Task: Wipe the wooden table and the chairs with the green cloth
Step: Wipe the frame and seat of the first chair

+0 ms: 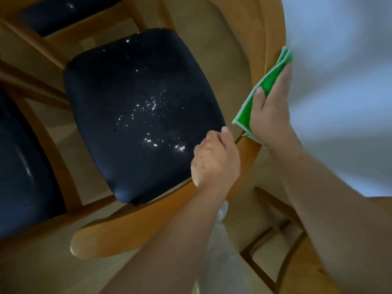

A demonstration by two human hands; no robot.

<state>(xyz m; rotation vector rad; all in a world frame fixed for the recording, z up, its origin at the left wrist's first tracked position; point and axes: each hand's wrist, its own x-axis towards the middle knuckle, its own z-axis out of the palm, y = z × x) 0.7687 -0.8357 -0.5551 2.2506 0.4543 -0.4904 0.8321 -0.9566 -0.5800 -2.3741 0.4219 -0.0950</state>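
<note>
A pale beige floor (pixel 222 45) carries the furniture. Standing on it is a wooden chair (pixel 118 236) with a dark padded seat (pixel 137 107) speckled with bright droplets. Two more chairs of the same make stand beside it: one at the left edge (pixel 23 166), another at the top (pixel 63 15). A further wooden frame (pixel 273 211) stands at lower right.

green cloth (pixel 257 96) partly hidden under right hand (pixel 270 111), left-side chair seat (pixel 23 162) cut by frame edge, top chair (pixel 63 15) cropped, table edge (pixel 273 35) blurred
</note>
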